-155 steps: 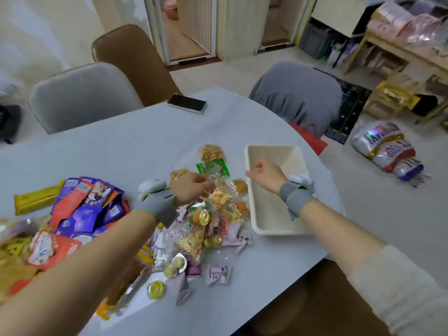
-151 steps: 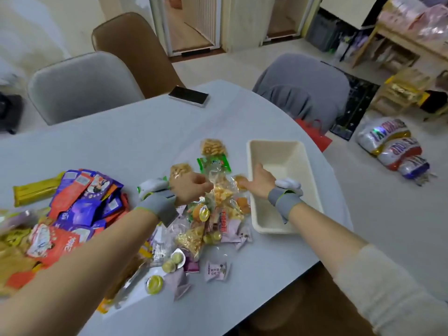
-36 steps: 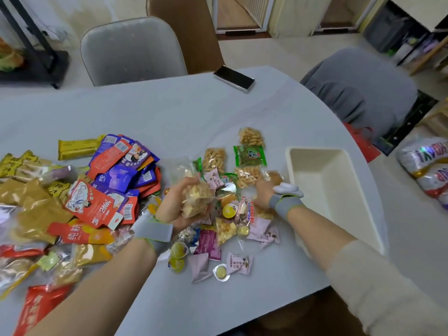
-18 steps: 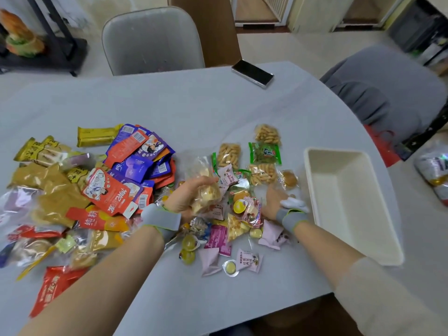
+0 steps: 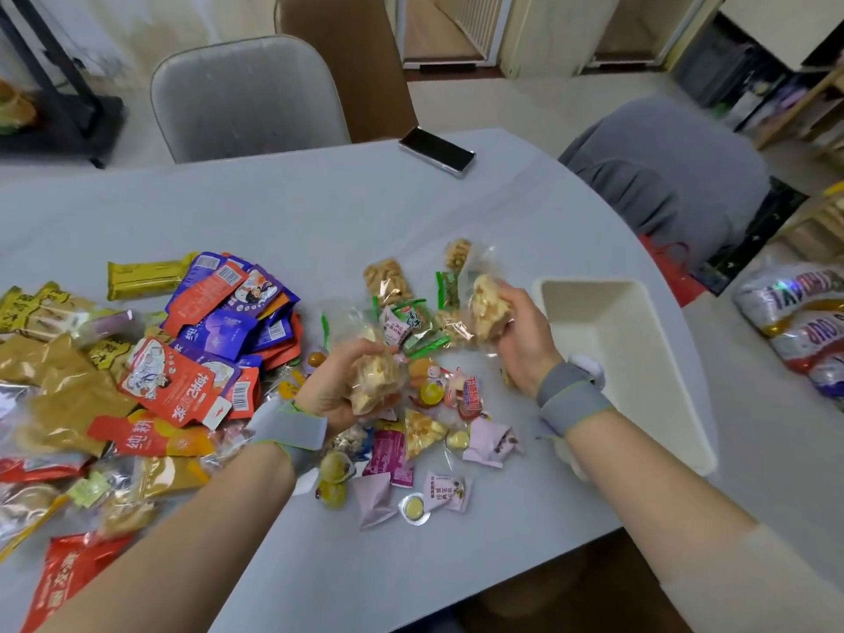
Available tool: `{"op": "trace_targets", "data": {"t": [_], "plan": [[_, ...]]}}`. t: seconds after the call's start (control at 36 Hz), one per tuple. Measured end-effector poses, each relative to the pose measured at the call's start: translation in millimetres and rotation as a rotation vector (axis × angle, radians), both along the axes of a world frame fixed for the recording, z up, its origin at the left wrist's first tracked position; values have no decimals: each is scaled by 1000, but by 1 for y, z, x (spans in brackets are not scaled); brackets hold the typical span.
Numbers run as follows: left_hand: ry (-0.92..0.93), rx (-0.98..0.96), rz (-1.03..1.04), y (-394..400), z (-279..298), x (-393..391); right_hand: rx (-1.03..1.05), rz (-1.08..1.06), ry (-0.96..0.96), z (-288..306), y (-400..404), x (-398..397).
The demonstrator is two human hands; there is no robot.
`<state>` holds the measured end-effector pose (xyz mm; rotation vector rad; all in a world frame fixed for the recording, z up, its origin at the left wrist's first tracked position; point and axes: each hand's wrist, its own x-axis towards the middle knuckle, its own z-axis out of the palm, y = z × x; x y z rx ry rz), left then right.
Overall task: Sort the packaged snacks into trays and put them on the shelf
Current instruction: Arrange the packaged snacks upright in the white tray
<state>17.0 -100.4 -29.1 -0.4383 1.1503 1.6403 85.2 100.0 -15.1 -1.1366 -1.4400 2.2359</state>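
Both hands hold crinkly clear snack packets over the pile on the desk.

The left hand [image 5: 335, 389] curls round a clear packet of pale puffed pieces [image 5: 372, 382]; the right hand [image 5: 525, 347] grips a similar lumpy packet [image 5: 486, 308]. Just right of it sits a smooth, cream, rectangular tray [image 5: 639, 358] with rounded corners. Glossy foil sachets [image 5: 214, 322] lie heaped on the smooth pale grey desk [image 5: 274, 207].

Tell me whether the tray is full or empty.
Empty: the tray shows only bare cream floor and walls; no snacks lie inside.
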Motion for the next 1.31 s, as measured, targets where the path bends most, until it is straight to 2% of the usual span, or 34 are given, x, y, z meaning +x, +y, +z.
{"op": "trace_targets", "data": {"t": [0.08,0.17,0.19,0.28,0.31,0.44,0.5,0.56,0.61,0.64,0.72,0.75,0.81,1.0,1.17,1.22,1.31], "plan": [[12,42,-23,9,12,6,124,189,-33,22,-32,-2],[74,123,-29,16,22,13,376,481,-49,28,-76,-3],[90,136,-18,14,23,14,377,537,-62,28,-88,-4],[101,174,16,5,20,10,90,560,-100,32,-98,-9],[105,189,27,-2,18,8,59,592,-91,34,-99,-11],[133,120,64,-24,20,-1,-11,623,-44,34,-104,-20],[114,87,98,-29,19,-3,38,607,5,27,-96,-17],[67,81,153,-42,16,-3,208,557,-27,13,-91,-12],[48,97,131,-48,15,-2,508,630,-145,-9,-78,-5],[43,103,117,-52,12,-1,685,772,-197,-20,-76,0],[48,92,135,-58,6,-1,1283,1403,-364,-55,-68,18],[48,87,139,-59,5,-1,1395,1566,-421,-65,-67,22],[46,88,126,-61,4,-2,1528,1722,-494,-80,-70,26],[43,50,87,-65,-1,-6,1739,1683,-551,-89,-81,24],[7,56,115,-64,-3,-8,1816,1672,-520,-87,-79,33],[-4,50,113,-61,-2,-9,1786,1594,-496,-89,-81,37],[-31,63,81,-56,4,-12,1585,1405,-427,-85,-81,38]]}}
